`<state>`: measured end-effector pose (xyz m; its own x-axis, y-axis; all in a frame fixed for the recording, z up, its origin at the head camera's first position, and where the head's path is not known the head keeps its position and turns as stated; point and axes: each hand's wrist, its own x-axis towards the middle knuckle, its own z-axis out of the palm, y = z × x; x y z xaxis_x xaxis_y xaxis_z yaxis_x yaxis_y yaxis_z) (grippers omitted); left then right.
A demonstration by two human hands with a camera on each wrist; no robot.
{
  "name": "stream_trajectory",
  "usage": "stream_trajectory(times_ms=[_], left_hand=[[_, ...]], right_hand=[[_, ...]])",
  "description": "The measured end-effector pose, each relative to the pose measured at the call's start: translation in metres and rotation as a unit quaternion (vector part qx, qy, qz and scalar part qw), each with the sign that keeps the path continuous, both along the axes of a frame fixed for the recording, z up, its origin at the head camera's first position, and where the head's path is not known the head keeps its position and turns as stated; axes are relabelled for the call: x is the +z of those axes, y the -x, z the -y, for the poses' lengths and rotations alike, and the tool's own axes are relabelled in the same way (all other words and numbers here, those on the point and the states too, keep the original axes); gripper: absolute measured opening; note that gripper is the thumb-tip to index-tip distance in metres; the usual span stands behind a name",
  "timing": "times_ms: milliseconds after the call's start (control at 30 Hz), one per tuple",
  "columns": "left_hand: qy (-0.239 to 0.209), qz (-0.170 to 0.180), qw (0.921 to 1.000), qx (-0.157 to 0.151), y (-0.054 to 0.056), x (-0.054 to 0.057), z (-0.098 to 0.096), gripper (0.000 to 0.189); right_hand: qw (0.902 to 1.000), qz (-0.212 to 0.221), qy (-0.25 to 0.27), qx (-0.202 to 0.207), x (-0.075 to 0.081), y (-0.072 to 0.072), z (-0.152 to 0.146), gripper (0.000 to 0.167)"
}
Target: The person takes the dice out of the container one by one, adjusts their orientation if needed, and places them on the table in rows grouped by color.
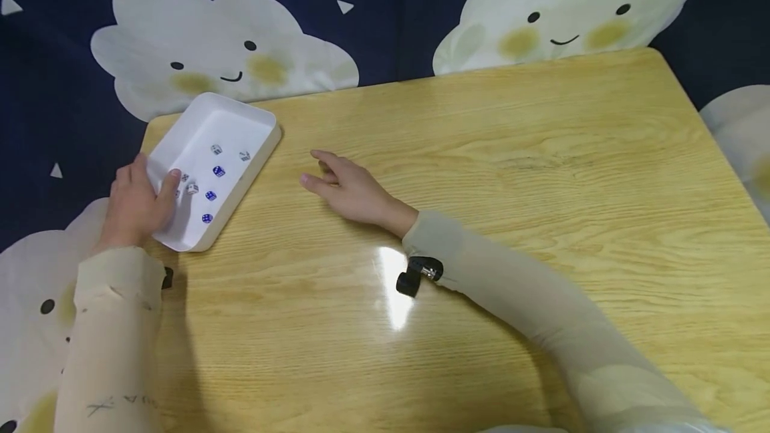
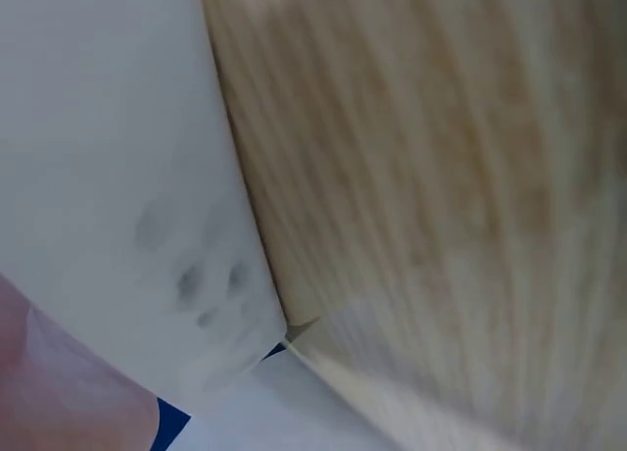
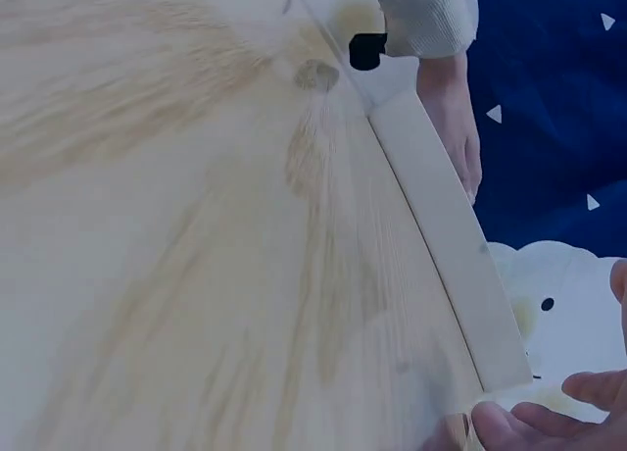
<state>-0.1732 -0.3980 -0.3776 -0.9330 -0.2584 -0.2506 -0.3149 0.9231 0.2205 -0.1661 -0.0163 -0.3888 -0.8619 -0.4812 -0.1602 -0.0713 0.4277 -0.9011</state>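
Observation:
A shallow white plastic tray [image 1: 248,182] lies at the table's left end, holding three blue dice [image 1: 210,196] and several white dice [image 1: 192,188]. My left hand [image 1: 135,206] grips the tray's left edge, thumb over the inside and fingers along the outside; a die or two by the thumb are partly hidden. To the tray's right, my right hand [image 1: 357,192] hovers over the table, fingers loosely bent with nothing in them. The left wrist view holds mostly the tray's blurred white wall [image 2: 98,127]. In the right wrist view the tray's side [image 3: 451,245] appears beyond the right fingertips.
The wooden table [image 1: 511,152] stretches to the right. Dark blue cloth with smiling clouds [image 1: 228,52] hangs along its back and left. A small black device [image 1: 415,276] is fixed at the right sleeve's cuff.

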Motion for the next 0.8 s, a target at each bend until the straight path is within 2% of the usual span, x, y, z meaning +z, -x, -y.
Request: stream_trajectory(times_ms=[333, 467, 633, 800], left_hand=[[0.009, 0.016, 0.9997, 0.016, 0.003, 0.006, 0.0, 0.1], [0.012, 0.013, 0.9998, 0.011, 0.001, 0.011, 0.001, 0.099], [0.012, 0.027, 0.9994, 0.015, -0.005, 0.017, 0.006, 0.1], [0.004, 0.026, 0.9996, 0.011, -0.013, 0.016, 0.004, 0.099]], right_hand=[[0.9963, 0.006, -0.01, 0.085, -0.001, 0.005, 0.033, 0.081], [0.996, 0.015, -0.015, 0.086, -0.002, 0.009, 0.047, 0.083], [0.9959, 0.035, -0.015, 0.083, 0.001, 0.011, 0.067, 0.084], [0.9951, 0.028, -0.028, 0.09, 0.003, 0.009, 0.08, 0.084]])
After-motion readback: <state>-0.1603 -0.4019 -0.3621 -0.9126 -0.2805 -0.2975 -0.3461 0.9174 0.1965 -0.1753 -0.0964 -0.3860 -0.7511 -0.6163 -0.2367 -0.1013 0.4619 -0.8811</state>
